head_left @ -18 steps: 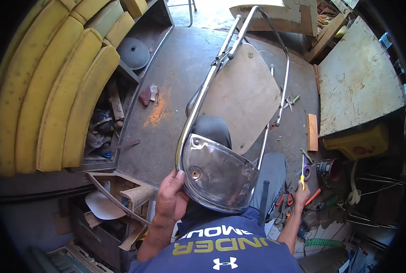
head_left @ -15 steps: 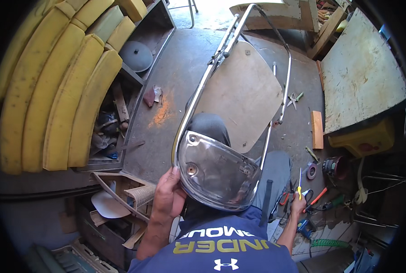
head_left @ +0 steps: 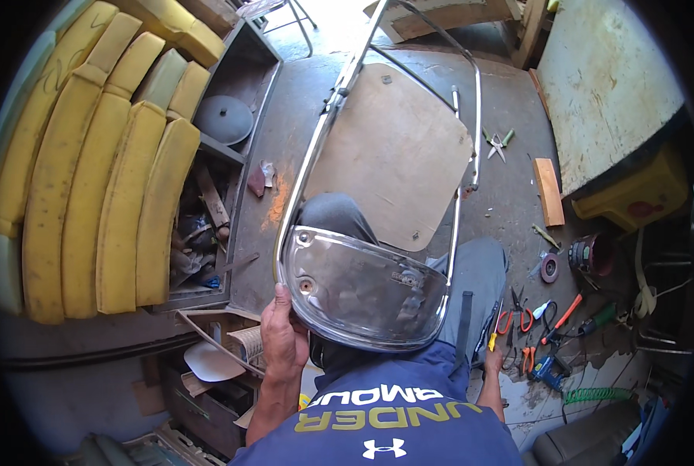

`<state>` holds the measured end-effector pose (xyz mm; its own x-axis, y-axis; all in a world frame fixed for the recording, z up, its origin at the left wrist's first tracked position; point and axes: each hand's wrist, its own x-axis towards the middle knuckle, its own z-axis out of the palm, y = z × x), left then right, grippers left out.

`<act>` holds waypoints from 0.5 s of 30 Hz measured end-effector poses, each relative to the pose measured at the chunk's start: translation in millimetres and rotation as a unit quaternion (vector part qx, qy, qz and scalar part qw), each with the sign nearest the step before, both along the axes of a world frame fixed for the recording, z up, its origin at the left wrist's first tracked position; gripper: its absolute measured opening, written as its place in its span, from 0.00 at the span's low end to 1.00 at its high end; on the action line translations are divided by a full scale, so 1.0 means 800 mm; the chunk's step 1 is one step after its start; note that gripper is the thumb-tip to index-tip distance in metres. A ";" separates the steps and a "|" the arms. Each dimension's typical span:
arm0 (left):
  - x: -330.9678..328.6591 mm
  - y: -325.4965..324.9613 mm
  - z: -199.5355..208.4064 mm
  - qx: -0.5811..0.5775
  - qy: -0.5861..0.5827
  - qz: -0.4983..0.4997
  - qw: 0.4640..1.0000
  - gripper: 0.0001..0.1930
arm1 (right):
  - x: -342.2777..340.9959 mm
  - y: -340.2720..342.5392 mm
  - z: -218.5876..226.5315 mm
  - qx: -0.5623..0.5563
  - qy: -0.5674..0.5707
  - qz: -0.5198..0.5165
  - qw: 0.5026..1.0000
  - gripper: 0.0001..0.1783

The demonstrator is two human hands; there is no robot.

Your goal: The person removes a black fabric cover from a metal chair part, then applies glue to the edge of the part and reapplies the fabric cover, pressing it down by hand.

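A folding chair with a chromed tube frame [head_left: 304, 167] leans over my lap, its metal backrest panel [head_left: 362, 291] near my body. Farther off is its tan seat board [head_left: 390, 155], with small metal fittings near its edges. My left hand [head_left: 283, 334] is closed around the frame's lower left bend, thumb on top. Beside my right thigh, my right hand [head_left: 493, 362] is closed on a screwdriver [head_left: 493, 340] with a yellow handle, its shaft pointing up and away. The backrest panel has round holes at its left side.
Scissors [head_left: 505, 321], pliers [head_left: 528, 360], a blue power tool [head_left: 549, 374] and a tape roll [head_left: 549, 269] lie on the floor at right. Snips [head_left: 498, 146] and a wood block [head_left: 548, 192] lie farther off. Yellow foam pads [head_left: 114, 194] stack on a shelf [head_left: 238, 151] at left.
My right hand has drawn the screwdriver in toward my thigh, away from the tools. The view has shifted slightly; my left hand keeps its hold on the chair frame.
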<state>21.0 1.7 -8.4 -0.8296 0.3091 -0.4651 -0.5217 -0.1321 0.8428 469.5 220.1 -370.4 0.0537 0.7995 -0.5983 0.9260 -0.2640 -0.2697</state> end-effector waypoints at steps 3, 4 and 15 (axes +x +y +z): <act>0.001 0.012 0.010 0.019 -0.010 0.011 1.000 0.24 | -0.008 0.001 -0.001 -0.030 -0.054 -0.014 0.998 0.22; 0.004 0.019 0.009 0.037 -0.015 0.031 0.999 0.25 | -0.018 0.005 0.004 0.018 -0.058 -0.024 0.998 0.23; 0.029 0.037 0.043 0.012 0.084 -0.081 0.993 0.24 | -0.310 -0.011 0.434 0.108 0.637 0.335 0.686 0.53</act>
